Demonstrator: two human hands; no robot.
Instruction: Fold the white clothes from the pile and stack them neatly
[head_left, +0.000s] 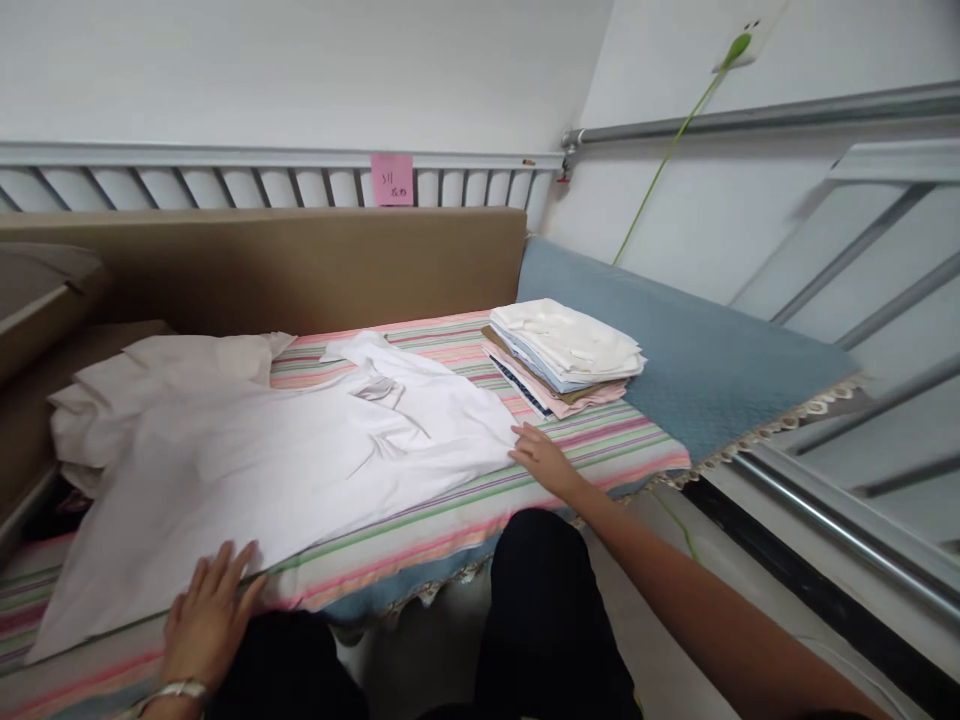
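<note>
A white short-sleeved shirt [277, 450] lies spread sideways over the striped sheet [600, 450], with a few creases and a greyish patch near its neckline. My left hand [214, 605] rests on the near edge of the shirt, its fingers spread and flat. At the right end of the shirt, my right hand [541, 460] touches the tip of a sleeve with its fingers stretched out. Just beyond that hand sits a stack of folded clothes [566, 345], white on top with blue, brown and pink layers below. Rumpled cream cloth [202, 355] lies behind the shirt.
A brown panel [337, 270] runs along the back, below a white rail bearing a pink note [392, 180]. Blue padded fabric [637, 320] rises at the right. A green cord [671, 150] hangs from a wall socket. My knees are against the near edge.
</note>
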